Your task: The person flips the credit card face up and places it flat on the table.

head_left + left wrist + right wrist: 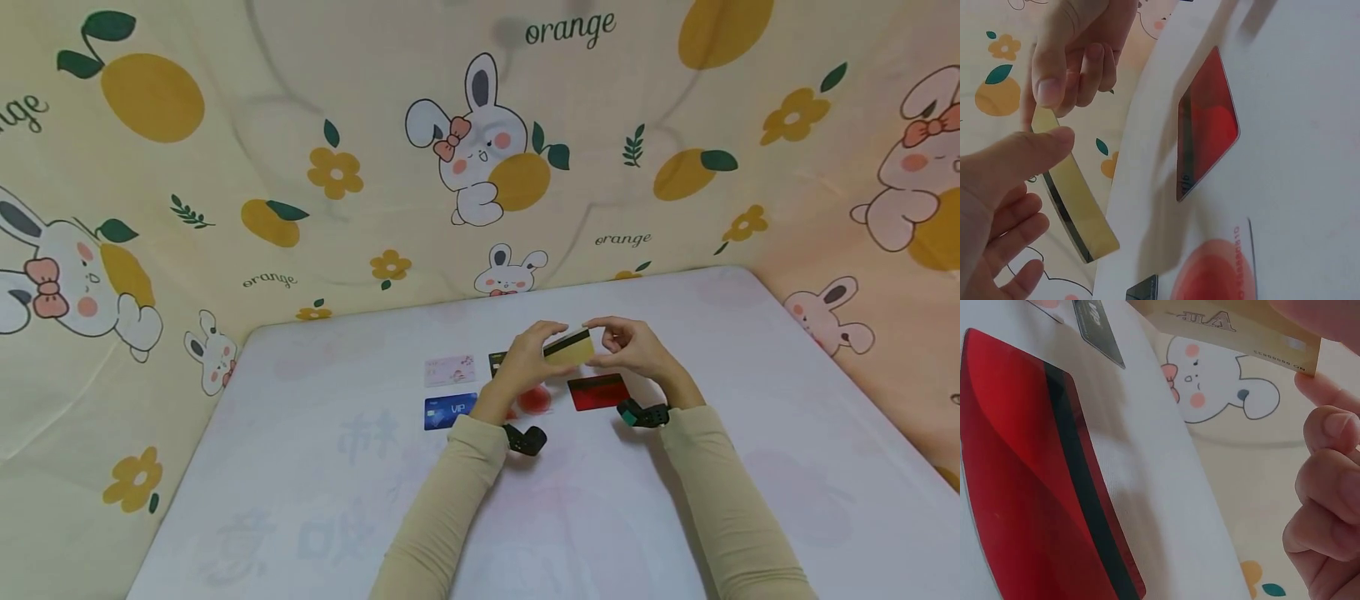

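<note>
A gold card (pixel 572 350) with a dark stripe is held up above the table between both hands. My left hand (pixel 527 357) pinches one end; its thumb lies across the striped face in the left wrist view. At the other end, the thumb and index finger of my right hand (pixel 636 348) pinch the card, its remaining fingers curled. The right wrist view shows VIP lettering on the card's other face (pixel 1222 328). A red card (pixel 598 393) with a dark stripe lies below the right hand. A card with red circles (pixel 535 399) is partly covered by the left arm.
Left of the left hand lie a pale pink card (pixel 450 372) and a blue VIP card (pixel 448 411). A dark card (pixel 496 364) is mostly hidden behind that hand. All rest on a white table (pixel 300 467), backed by a printed curtain (pixel 360 75).
</note>
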The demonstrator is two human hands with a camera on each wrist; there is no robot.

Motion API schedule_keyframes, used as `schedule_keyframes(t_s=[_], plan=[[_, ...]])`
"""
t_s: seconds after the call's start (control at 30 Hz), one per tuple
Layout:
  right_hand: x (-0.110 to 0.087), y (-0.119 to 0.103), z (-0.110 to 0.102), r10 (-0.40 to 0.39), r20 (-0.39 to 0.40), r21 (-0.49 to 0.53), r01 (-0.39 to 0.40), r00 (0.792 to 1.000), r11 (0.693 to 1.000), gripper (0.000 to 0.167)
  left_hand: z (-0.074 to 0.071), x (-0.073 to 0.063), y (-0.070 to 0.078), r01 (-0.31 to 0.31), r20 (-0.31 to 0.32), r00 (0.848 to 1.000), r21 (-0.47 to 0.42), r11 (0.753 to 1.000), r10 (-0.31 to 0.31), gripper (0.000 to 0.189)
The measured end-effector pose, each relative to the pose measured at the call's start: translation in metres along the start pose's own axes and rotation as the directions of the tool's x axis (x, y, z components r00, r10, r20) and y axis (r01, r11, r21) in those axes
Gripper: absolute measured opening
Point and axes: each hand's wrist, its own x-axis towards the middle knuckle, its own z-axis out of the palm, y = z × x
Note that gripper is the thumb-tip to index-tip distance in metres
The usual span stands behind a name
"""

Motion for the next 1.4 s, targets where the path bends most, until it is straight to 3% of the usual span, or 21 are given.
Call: schedule_keyframes(t_s=[0.5,1.07,1.4], plan=[[-0.001,-0.009,0.004,0.02,0.049,-0.047,-0.018,0.999,0.999,0.052,0.005,-0.001,0.0,0.001,0.058,0.998,-0.053,0.999,0.002,0.062],[0.001,-0.01,0.003,0.047,0.08,-0.089,-0.04,0.996,0.995,0.051,0.003,-0.004,0.0,-0.034,0.037,0.999,-0.084,0.996,0.037,0.058],[-0.002,-0.01,0.002,0.042,0.074,0.008,-0.043,0.996,0.999,0.054,0.0,-0.003,0.003,-0.03,0.019,0.999,-0.149,0.988,0.033,0.06]])
